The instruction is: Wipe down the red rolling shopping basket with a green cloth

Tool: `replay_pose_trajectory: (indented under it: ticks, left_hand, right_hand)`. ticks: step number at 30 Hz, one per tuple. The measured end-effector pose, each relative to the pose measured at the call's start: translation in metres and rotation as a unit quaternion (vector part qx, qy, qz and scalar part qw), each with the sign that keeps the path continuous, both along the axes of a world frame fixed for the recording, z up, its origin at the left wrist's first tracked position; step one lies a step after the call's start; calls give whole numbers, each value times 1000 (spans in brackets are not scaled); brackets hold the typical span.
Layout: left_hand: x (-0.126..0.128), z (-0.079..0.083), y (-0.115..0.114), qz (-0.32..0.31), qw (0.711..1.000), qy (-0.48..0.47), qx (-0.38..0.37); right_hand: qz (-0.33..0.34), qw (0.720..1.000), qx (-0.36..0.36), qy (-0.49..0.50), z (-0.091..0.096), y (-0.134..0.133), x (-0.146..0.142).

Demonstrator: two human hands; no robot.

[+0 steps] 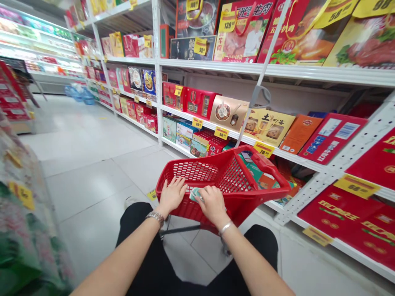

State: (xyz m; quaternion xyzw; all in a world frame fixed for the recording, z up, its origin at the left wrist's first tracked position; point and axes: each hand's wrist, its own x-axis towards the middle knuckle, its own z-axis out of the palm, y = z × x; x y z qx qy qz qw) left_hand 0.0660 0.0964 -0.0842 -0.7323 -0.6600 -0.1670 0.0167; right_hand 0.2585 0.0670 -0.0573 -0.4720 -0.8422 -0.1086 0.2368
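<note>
A red plastic shopping basket point(194, 170) with mesh walls stands on a wheeled trolley in front of me, holding several colourful boxes at its far end. My left hand point(172, 195) rests on the near rim with its fingers spread, and nothing shows in it. My right hand point(212, 204) lies over the rim beside it, its fingers closed on a small teal and white packet point(195, 194). Most of the packet is hidden under those fingers. A grey pole handle point(256, 107) rises from the basket's far end.
White metal shelves point(212, 65) on the right hold red and yellow gift boxes with yellow price tags. Pale floor tiles point(92, 185) run along the aisle. Another shelf with green-wrapped goods point(21, 246) stands close on the left.
</note>
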Motion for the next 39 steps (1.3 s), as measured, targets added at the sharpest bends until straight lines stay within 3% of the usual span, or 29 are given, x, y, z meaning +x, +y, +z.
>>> replay_pose_trajectory:
  ticks: [3,7,11,14,16,18,24,28,30,33,39]
  left_hand:
    - [-3,2,3,-4,1000,7,10]
    - [-3,4,6,-19,1000,4,7]
    - [1,2,5,-29,999,5,15]
    - [5,0,0,-31,999,-6,25]
    - [8,-1,-5,-25,999,-14,34]
    - [11,-1,-11,-11,999,-18,43]
    - [12,-1,-30,-5,998,-8,61]
    - [1,-5,-34,-13,998,-3,64]
    - [-8,-6,-32,-19,998,-2,65]
    - [-24,-6,-22,-23,998,1,64]
    - [-54,-2,6,-36,999,7,20]
  right_hand:
    - [-21,999,8,-45,14,-7,29]
    - [-132,987,-12,-95,50,-22,94]
    - [-275,948,-37,-154,89,-32,168]
    - [-326,931,-38,-161,101,-34,197]
    - [-308,937,-26,-160,95,-35,191]
    - [-266,952,-8,-153,79,-38,164]
    - [-97,992,-5,-77,20,-44,29]
    - [-39,996,-44,-71,12,-38,-25]
    - [-17,995,-53,-79,17,-36,-29]
    - [-28,994,-55,-93,32,-41,-6]
    - [-133,984,-56,-108,84,-60,100]
